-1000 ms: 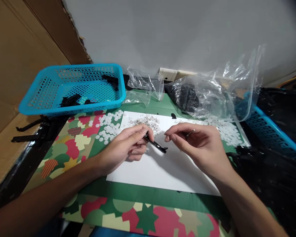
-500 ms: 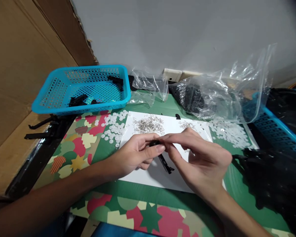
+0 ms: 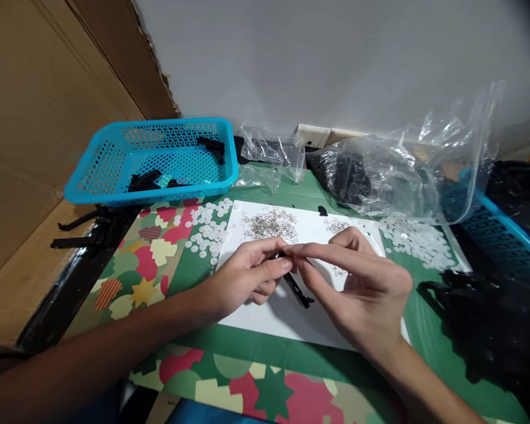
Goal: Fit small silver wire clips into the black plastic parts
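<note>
My left hand [image 3: 251, 274] is closed around one end of a slim black plastic part [image 3: 297, 290], whose other end slants down over the white sheet [image 3: 256, 312]. Thumb and forefinger of my right hand [image 3: 357, 282] are pinched together at the held end, touching my left fingertips. Whatever is between those right fingers is hidden or too small to make out. Just beyond my hands lie a heap of small metal springs [image 3: 269, 224] and a smaller pile of them [image 3: 337, 226], both on the sheet.
White plastic discs [image 3: 207, 235] lie left of the sheet, more discs [image 3: 419, 244] to its right. A blue basket [image 3: 150, 191] with black parts stands back left. Clear bags [image 3: 393, 171] sit along the wall. Black parts [image 3: 486, 324] are heaped at right, near another blue basket [image 3: 507, 227].
The view has shifted slightly, so the surroundings sit a little further right. My hands keep nearly the same hold, the right fingertips still pressed at the black part's end.
</note>
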A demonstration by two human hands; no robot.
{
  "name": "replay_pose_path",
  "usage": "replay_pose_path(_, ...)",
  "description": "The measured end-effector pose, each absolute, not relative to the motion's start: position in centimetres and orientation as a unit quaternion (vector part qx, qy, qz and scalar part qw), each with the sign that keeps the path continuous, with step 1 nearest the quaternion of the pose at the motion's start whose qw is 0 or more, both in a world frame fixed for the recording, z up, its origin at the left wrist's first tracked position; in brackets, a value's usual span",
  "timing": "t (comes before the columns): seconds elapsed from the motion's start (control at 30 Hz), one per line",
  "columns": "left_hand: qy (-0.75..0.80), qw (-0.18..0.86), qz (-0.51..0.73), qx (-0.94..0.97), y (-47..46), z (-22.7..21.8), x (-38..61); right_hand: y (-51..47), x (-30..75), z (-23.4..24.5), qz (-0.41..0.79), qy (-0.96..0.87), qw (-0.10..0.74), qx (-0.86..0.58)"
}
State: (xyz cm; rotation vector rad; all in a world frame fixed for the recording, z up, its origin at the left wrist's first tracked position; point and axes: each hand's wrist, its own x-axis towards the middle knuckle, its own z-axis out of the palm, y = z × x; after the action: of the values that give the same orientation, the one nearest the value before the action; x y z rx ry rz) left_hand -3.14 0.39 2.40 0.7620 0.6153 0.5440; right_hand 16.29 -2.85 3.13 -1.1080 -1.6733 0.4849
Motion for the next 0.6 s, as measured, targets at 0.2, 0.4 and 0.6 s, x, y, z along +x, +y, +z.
replay_pose_path(0.2, 0.310, 0.828, 0.271, 0.380, 0.42, 2.30, -3.35, -2.56, 16.71, 3.36, 0.210, -0.735, 0.477, -0.435)
replay_pose_path(0.4, 0.312, 0.834, 0.261, 0.372, 0.30, 2.33, -3.25, -2.22, 16.66, 3.63, 0.198, -0.727, 0.464, -0.466)
replay_pose_path(0.6, 0.309, 0.843, 0.234, 0.372, 0.40, 2.36, -3.34, -1.98, 16.78, 3.89, 0.227, -0.733, 0.463, -0.443)
